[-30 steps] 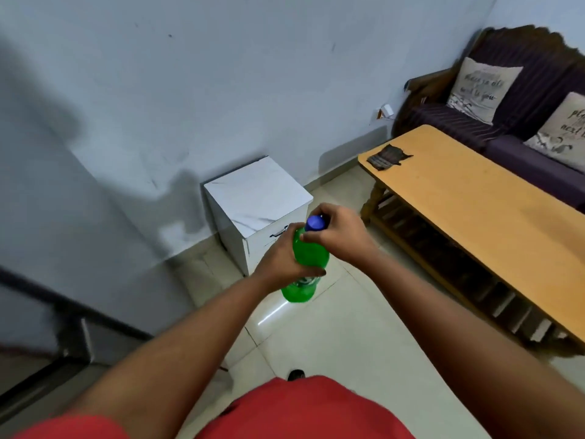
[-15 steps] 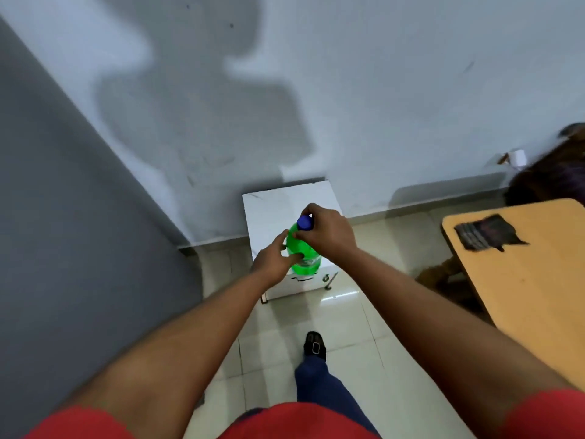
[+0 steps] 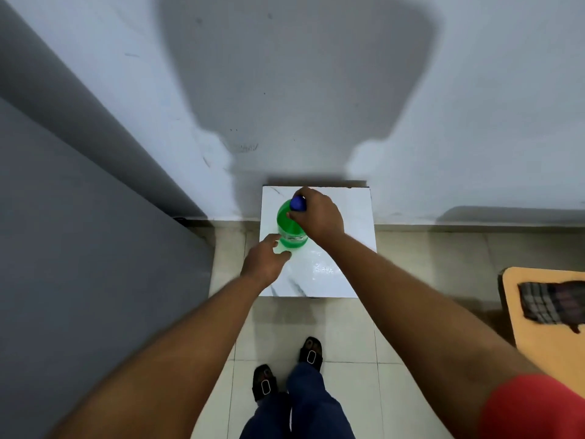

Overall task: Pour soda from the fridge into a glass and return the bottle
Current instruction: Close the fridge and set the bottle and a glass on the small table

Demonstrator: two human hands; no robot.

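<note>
A green soda bottle (image 3: 288,228) with a blue cap (image 3: 298,203) stands over the far left part of a small white marble-topped cabinet (image 3: 335,270). My right hand (image 3: 318,215) grips the bottle at its neck, just below the cap. My left hand (image 3: 265,260) hovers at the bottle's lower left, fingers apart, just off its side and holding nothing. No glass is in view.
A grey fridge side (image 3: 79,248) fills the left. The pale wall (image 3: 316,90) rises right behind the cabinet. A wooden table (image 3: 550,337) with a dark checked cloth (image 3: 550,301) sits at the right edge. My feet in sandals (image 3: 286,365) stand on the tiled floor.
I have stepped up to the white cabinet and now look straight down on it. My left hand has let go of the bottle, which my right hand now holds alone over the cabinet top.
</note>
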